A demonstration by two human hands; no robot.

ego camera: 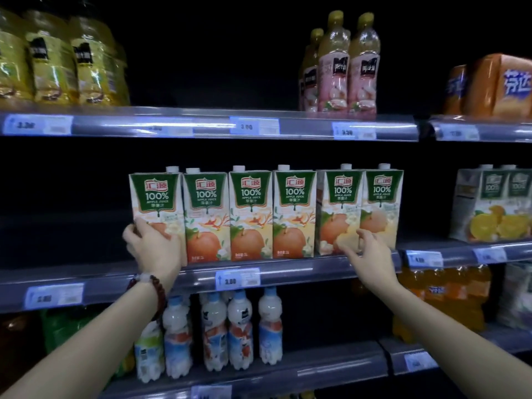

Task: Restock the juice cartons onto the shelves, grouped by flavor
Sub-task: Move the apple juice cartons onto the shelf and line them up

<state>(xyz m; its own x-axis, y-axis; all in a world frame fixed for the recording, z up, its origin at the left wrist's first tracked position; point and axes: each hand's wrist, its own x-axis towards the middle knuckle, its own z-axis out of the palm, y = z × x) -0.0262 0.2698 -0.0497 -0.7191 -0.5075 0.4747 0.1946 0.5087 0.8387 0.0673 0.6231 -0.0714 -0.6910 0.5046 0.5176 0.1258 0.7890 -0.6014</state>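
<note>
Left hand (152, 243) at 9 o'clock grips the leftmost apple juice carton (157, 203) on the middle shelf (288, 272). Right hand (365, 249) at 3 o'clock, fingers loosely spread, touches the fifth carton (339, 208) in the six-carton row.

- Six apple juice cartons (250, 214) stand in a row on the middle shelf (288, 272); each green front panel reads "汇源", "100%", "APPLE JUICE" and "苹果汁".
- Price tag (237, 279) on the shelf edge just below the cartons: "2.80".
- Price tag (254, 126) on the edge of the upper shelf (172, 122), above the cartons: "3.00".
- Second upper tag (354, 132), right of the "3.00" tag: reads about "3.50", blurred.
- Orange juice cartons (495, 205), right of the apple row: "100%" legible, brand mark blurred.
- Orange multipack (501, 84), upper right of the cartons: large white characters, cut off at the frame edge.
- Remaining shelf tags and bottle labels: too blurred to read.
</note>
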